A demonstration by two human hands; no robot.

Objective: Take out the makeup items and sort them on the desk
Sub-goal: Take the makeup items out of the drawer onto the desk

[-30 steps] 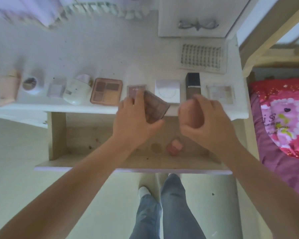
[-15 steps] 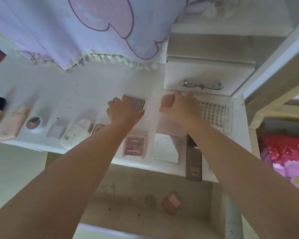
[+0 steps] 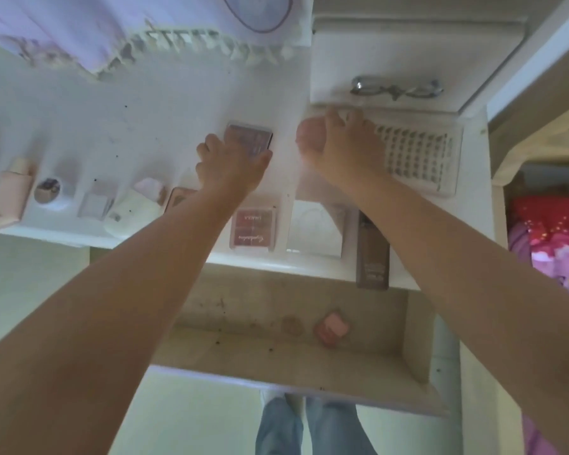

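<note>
While both hands set items behind the desk's front row, left hand gripping a palette, right hand clasping a sponge, mostly sorted; pink item left in drawer.

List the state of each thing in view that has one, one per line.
Drawer: pulled open, pink sponge lying inside.
Left hand: gripping a brown palette on the desk.
Right hand: curled round a pink puff.
Pink palette: closed, flat near the desk edge.
Brown tube: lying flat, overhanging the edge.
</note>
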